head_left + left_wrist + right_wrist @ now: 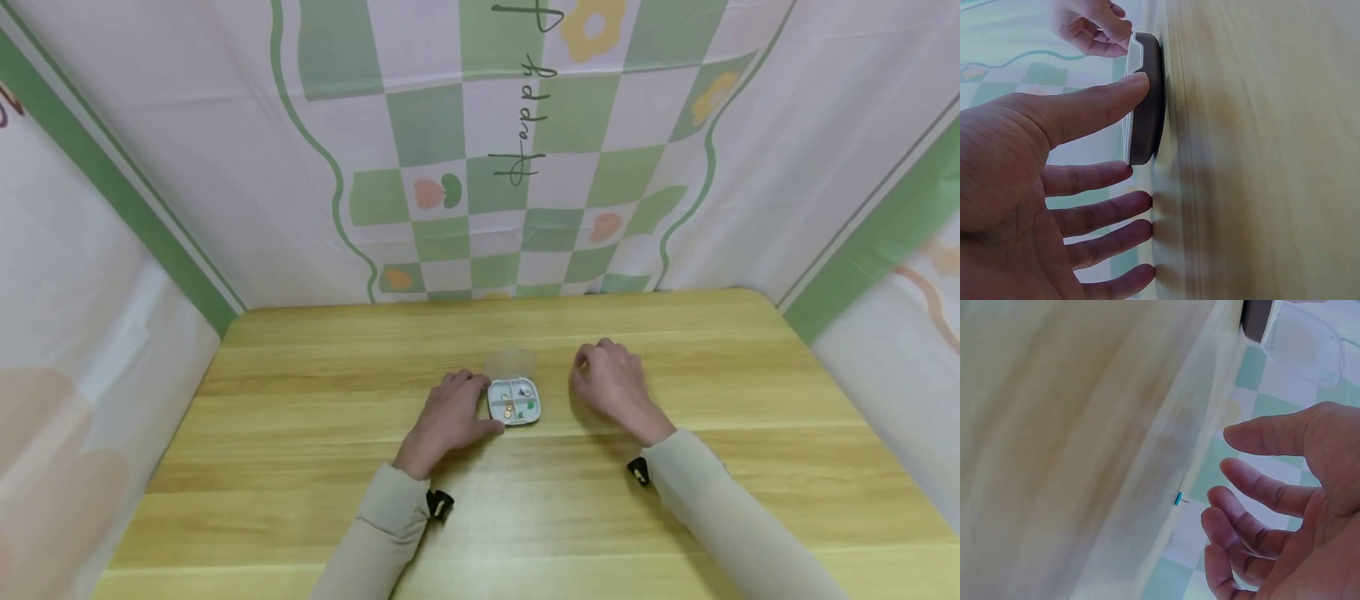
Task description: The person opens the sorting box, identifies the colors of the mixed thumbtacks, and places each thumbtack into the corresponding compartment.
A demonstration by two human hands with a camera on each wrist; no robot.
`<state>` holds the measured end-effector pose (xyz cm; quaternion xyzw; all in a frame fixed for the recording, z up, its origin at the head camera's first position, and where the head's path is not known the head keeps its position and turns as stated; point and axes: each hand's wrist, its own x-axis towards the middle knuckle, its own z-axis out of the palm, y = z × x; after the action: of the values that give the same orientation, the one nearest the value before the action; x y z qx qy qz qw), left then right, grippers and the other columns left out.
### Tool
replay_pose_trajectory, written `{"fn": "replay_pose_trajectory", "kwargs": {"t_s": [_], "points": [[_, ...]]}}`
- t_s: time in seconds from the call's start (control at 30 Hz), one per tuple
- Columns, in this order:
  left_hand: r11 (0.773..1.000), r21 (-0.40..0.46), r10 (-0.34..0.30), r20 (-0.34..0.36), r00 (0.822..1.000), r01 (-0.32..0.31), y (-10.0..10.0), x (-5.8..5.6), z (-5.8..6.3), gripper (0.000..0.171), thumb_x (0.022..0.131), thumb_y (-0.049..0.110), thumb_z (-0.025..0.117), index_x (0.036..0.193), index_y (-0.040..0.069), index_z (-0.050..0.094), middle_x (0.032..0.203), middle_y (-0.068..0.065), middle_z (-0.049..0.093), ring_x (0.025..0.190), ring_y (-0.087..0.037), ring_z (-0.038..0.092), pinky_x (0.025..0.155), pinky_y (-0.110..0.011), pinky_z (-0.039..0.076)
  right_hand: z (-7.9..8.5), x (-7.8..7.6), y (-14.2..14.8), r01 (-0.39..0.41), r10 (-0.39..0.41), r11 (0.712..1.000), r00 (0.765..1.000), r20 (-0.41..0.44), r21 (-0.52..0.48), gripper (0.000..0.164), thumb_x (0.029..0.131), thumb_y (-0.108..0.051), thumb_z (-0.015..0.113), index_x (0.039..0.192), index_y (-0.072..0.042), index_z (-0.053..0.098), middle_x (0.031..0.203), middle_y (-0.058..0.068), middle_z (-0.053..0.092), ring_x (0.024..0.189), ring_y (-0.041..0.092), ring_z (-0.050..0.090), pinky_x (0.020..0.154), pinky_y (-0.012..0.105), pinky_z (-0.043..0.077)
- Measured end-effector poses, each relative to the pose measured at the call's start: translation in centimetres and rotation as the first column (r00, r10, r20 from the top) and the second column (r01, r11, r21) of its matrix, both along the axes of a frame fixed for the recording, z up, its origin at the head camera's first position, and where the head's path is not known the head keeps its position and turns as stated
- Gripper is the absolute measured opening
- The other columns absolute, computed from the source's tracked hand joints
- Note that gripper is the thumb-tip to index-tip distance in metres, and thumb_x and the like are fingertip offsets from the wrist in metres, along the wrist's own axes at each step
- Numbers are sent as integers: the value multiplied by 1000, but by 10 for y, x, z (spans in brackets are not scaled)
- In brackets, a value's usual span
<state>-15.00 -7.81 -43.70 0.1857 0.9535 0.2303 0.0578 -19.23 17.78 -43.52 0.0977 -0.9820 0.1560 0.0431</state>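
Note:
A small pill box (514, 402) with a white four-part inside and dark outer wall lies on the table, its clear lid (512, 363) tipped back. Small gold, green and other pieces sit in its compartments. My left hand (450, 412) holds the box at its left end, thumb on the front wall and index fingertip at the edge. To the right of the box, my right hand (613, 379) hovers low with loosely bent fingers and nothing between them. In the right wrist view, a tiny teal disc (1178, 499) with a thin pin lies on the table beyond the fingertips.
The wood-grain table (300, 467) has rounded back corners. A green-and-white checked cloth (517, 125) hangs along its back edge, and pale printed cloths (82, 333) hang at both sides.

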Motion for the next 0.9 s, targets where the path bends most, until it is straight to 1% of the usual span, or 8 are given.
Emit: {"fn": "replay_pose_trajectory", "kwargs": {"t_s": [0.23, 0.37, 0.57, 0.9], "points": [[1000, 8, -4, 0, 1000, 4, 0, 0, 1, 69, 74, 45, 72, 129, 9, 50, 120, -7, 52, 109, -25, 46, 90, -42, 37, 1, -4, 7, 25, -25, 999, 1000, 6, 20, 24, 80, -21, 62, 98, -5, 63, 95, 13, 55, 87, 33, 49, 73, 50, 37], [1000, 7, -4, 3, 1000, 4, 0, 0, 0, 70, 74, 45, 72, 129, 9, 50, 121, -7, 52, 109, -25, 46, 91, -41, 37, 1, -8, 11, 41, -42, 999, 999, 15, 35, 25, 80, -21, 61, 100, -5, 63, 96, 14, 56, 87, 34, 50, 74, 51, 37], [1000, 4, -2, 3, 1000, 2, 0, 0, 0, 70, 74, 45, 72, 129, 9, 50, 121, -7, 52, 110, -25, 46, 91, -42, 37, 1, -12, 15, 57, -58, 998, 998, 34, 30, 26, 80, -19, 59, 102, -6, 63, 97, 15, 55, 89, 36, 49, 77, 54, 36], [1000, 13, -4, -2, 1000, 4, 0, 1, 0, 69, 74, 44, 72, 129, 8, 50, 121, -7, 52, 110, -25, 47, 91, -42, 37, -1, -18, 20, 56, -58, 998, 996, 64, 31, 25, 81, -19, 59, 102, -6, 63, 97, 13, 54, 88, 33, 48, 76, 51, 35]]}}
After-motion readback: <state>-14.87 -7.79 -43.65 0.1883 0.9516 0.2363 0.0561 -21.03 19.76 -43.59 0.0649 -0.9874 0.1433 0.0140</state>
